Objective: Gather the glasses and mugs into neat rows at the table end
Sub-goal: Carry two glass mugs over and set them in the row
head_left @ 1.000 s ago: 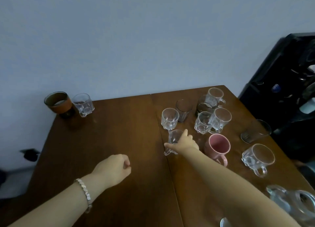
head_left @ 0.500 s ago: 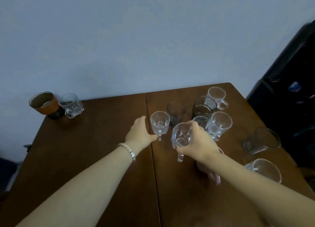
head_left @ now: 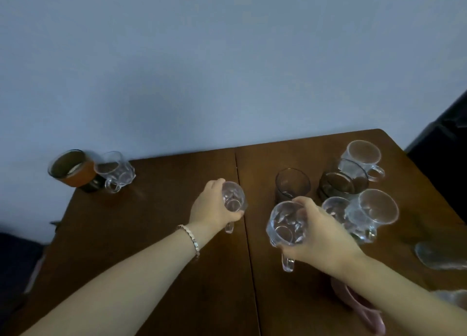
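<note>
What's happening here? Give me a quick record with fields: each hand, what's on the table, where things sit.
left hand: gripping a small clear mug
right hand: gripping a larger clear mug
far left corner: brown-sleeved cup beside a clear mug
far right cluster: smoky tumbler, dark glass, clear mugs around them
under right forearm: pink mug, mostly hidden
table: dark wood

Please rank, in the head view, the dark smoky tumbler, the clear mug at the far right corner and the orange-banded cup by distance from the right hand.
From the right hand:
1. Dark smoky tumbler, just beyond it.
2. Clear mug, far right corner.
3. Orange-banded cup, far left corner.
</note>
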`<action>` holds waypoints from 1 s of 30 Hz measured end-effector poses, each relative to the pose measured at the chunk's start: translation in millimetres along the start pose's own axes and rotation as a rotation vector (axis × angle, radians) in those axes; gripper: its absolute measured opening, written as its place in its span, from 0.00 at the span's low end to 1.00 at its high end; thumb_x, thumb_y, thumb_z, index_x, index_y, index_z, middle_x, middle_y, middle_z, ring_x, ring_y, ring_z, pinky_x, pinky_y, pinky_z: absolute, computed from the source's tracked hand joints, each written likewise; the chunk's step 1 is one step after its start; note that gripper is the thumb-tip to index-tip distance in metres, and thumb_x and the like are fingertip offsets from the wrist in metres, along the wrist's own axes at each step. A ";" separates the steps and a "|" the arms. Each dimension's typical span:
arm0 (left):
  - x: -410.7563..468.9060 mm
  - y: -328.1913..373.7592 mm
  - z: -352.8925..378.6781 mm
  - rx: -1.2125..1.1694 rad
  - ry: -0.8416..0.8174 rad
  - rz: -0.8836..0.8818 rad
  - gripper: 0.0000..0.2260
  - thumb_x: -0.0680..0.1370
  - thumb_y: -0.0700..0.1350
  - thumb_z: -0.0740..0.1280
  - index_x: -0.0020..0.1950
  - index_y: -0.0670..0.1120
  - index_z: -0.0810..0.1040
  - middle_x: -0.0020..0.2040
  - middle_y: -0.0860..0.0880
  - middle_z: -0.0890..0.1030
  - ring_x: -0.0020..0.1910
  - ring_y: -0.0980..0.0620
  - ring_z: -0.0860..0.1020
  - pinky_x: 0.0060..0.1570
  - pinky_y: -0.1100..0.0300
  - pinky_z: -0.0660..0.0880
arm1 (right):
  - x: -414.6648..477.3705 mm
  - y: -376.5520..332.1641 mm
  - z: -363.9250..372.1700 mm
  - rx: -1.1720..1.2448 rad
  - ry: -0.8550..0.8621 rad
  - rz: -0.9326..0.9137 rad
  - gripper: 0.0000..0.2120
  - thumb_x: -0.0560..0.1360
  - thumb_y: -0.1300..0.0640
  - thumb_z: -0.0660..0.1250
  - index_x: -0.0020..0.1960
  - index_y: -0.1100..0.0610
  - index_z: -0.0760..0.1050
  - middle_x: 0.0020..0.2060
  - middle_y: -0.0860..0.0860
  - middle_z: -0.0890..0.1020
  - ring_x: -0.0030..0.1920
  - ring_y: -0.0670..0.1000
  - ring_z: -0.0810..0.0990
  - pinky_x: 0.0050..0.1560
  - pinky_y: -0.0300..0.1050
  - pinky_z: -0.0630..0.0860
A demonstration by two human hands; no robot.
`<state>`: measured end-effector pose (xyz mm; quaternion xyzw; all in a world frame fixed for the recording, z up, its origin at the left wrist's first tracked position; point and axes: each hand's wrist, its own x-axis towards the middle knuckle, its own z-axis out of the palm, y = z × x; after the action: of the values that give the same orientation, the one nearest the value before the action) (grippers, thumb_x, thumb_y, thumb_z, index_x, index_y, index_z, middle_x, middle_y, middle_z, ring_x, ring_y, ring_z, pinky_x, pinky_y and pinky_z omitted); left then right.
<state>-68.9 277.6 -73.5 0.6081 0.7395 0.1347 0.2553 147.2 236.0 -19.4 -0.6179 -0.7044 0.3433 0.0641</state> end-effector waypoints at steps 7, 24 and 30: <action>57.6 -65.7 -79.1 0.125 0.156 -0.144 0.36 0.67 0.50 0.77 0.70 0.44 0.66 0.67 0.43 0.65 0.65 0.42 0.71 0.61 0.51 0.72 | 48.3 -40.0 30.2 0.078 -0.016 -0.036 0.43 0.63 0.50 0.78 0.71 0.47 0.58 0.64 0.47 0.70 0.58 0.46 0.75 0.56 0.40 0.77; 111.6 -143.0 -93.4 0.061 0.170 -0.090 0.33 0.66 0.50 0.77 0.66 0.40 0.70 0.65 0.43 0.71 0.63 0.43 0.73 0.63 0.50 0.72 | 230.2 -168.7 109.9 -0.041 0.068 -0.097 0.42 0.67 0.53 0.75 0.73 0.57 0.54 0.68 0.55 0.64 0.58 0.61 0.77 0.48 0.49 0.73; 117.8 -140.7 -94.5 0.086 0.181 -0.127 0.33 0.67 0.50 0.77 0.66 0.39 0.70 0.64 0.43 0.71 0.63 0.42 0.73 0.61 0.50 0.71 | 240.2 -162.4 119.1 -0.123 0.062 -0.073 0.45 0.70 0.51 0.72 0.76 0.60 0.48 0.71 0.56 0.61 0.65 0.59 0.72 0.55 0.51 0.74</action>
<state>-252.3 370.6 -91.6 0.5557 0.8017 0.1409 0.1691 -103.1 407.4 -98.3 -0.6051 -0.7437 0.2777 0.0603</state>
